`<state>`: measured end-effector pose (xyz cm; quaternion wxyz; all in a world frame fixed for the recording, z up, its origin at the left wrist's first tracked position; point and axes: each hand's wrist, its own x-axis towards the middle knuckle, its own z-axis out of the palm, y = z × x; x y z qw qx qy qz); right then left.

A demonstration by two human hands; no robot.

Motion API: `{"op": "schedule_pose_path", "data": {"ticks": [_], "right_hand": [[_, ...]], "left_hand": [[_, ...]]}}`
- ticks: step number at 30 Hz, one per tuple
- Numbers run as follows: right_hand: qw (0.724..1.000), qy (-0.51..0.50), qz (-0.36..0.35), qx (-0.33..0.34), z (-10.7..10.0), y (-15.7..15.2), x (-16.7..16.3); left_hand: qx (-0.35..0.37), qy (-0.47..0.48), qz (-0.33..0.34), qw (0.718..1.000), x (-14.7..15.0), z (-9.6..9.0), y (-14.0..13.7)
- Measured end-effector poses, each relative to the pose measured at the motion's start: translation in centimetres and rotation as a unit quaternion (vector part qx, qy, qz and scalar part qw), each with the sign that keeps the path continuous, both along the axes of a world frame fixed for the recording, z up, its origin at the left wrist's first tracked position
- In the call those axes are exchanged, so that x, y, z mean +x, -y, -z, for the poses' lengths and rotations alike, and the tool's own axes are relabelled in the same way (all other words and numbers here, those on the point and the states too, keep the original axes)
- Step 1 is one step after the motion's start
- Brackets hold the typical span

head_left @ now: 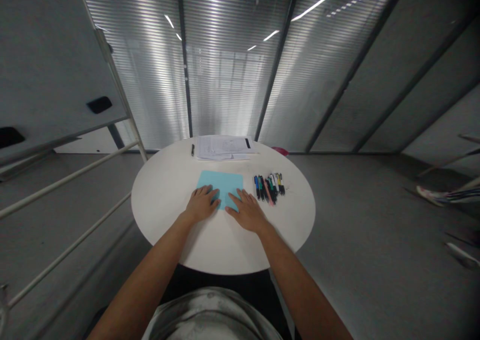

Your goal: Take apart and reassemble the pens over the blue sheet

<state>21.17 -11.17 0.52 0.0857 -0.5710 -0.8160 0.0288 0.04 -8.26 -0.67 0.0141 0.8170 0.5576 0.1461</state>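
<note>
A light blue sheet of paper [222, 181] lies flat on the round white table [165, 190] in front of me. My left hand [201, 203] rests palm down on its lower left part, fingers spread. On the lower right part lies my right hand [245, 211], also flat with the fingers apart. Neither hand grips anything. To the right of the sheet, close to my right hand, several pens [268, 187] in blue, green, black, pink, white and yellow lie side by side in a loose row.
A stack of printed papers [221, 147] lies at the table's far side, with a dark pen [192, 150] left of it. A whiteboard on a metal frame [67, 182] stands at the left. Behind the table are glass panels with blinds [225, 80]. Something pink [280, 151] shows beyond the table edge.
</note>
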Motion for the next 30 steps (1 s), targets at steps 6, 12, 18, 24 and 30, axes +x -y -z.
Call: {"op": "schedule_pose_path", "data": {"ticks": [6, 12, 18, 24, 30], "right_hand": [[1.000, -0.023, 0.000, 0.004, -0.9, 0.2, -0.1], [0.980, -0.097, 0.150, 0.082, -4.0, -2.9, 3.8], [0.934, -0.082, 0.347, -0.033, -5.1, -6.6, 8.2], [0.918, -0.035, 0.381, -0.100, -4.1, -8.3, 8.2], [0.906, -0.033, 0.410, -0.104, -4.2, -9.4, 8.1]], "left_hand": [[-0.003, 0.001, -0.003, 1.000, 0.2, -0.3, 0.1], [-0.035, 0.004, -0.018, 0.999, 0.9, -1.9, -0.2], [-0.049, 0.009, -0.033, 0.998, 2.6, -3.0, -0.9], [-0.038, -0.018, -0.026, 0.999, 3.0, -2.9, -1.4], [-0.022, -0.024, -0.034, 0.999, 1.2, -2.5, -1.8]]}}
